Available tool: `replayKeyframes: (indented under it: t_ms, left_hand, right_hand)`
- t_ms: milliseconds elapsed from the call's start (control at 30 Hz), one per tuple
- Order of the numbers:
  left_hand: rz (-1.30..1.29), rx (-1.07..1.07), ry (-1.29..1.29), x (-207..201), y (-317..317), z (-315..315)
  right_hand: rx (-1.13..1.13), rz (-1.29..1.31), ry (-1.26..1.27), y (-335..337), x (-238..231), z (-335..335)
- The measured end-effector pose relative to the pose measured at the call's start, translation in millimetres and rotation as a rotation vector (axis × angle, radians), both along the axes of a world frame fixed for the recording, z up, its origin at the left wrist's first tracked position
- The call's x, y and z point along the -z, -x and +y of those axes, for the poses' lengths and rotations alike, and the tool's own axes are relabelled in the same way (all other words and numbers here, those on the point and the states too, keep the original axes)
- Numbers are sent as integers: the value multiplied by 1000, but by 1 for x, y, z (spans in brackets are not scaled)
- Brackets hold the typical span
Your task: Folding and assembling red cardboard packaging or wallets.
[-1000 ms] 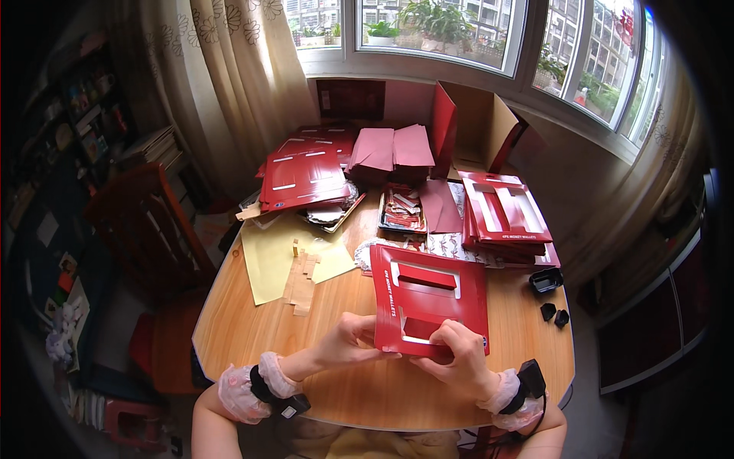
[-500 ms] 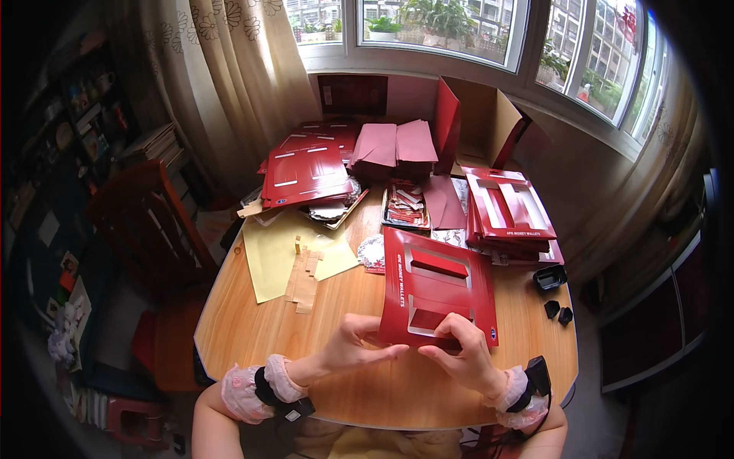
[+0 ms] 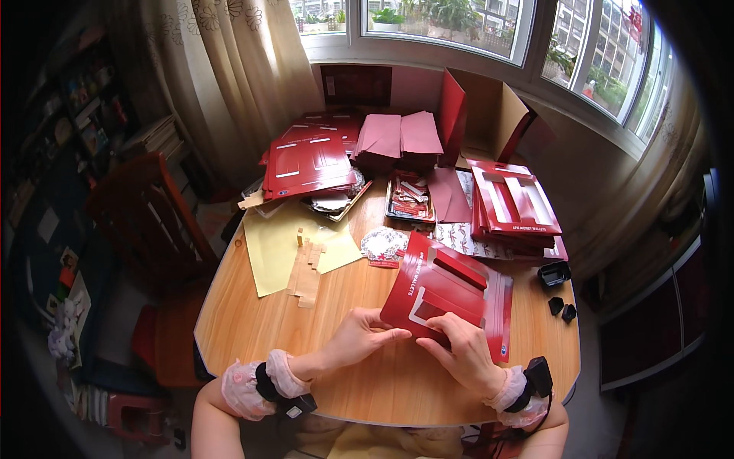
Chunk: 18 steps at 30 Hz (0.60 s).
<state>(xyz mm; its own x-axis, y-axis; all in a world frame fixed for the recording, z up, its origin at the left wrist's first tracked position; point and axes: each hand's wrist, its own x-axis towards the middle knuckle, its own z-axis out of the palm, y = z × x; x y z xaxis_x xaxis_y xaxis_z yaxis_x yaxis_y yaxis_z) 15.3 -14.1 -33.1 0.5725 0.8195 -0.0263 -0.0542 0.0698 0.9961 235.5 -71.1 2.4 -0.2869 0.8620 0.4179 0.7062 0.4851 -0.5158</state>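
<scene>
While I follow along remotely through the head camera, my right hand [image 3: 460, 346] is closed on the lower edge of a red card [image 3: 453, 288], its bent fingers over the lower cut-out and the thumb near the edge. My left hand [image 3: 359, 336] is at the card's near left corner, some fingertips out of sight; whether it pinches or merely steadies, I cannot tell. The card is tilted up between both hands, above the front of the wooden table [image 3: 367, 394].

Its upper panel stands away from its opening, while the lower one is partly covered by my fingers, so I judge this card to be midway. Just beyond lie a white decorated round piece [image 3: 384, 242], a yellow sheet [image 3: 266, 256] and tan strips [image 3: 306, 275].

Farther out, the right-hand pile [image 3: 520, 200] has its windows opened, which I read as finished work; the left-hand pile [image 3: 310, 164], flat with only narrow slits showing, looks left to do. Behind the tray of small pieces [image 3: 411, 197] sit the pink paper stacks [image 3: 380, 136], apparently untouched
</scene>
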Motion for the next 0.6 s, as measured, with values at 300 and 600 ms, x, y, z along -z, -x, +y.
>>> replayKeyframes:
  t_ms: [300,600]
  left_hand:
    - [107,34,192,-1,1,6]
    - [35,20,125,2,0,5]
  right_hand:
    - [-11,-23,95,-4,9,0]
    - [3,-45,91,0,6,-1]
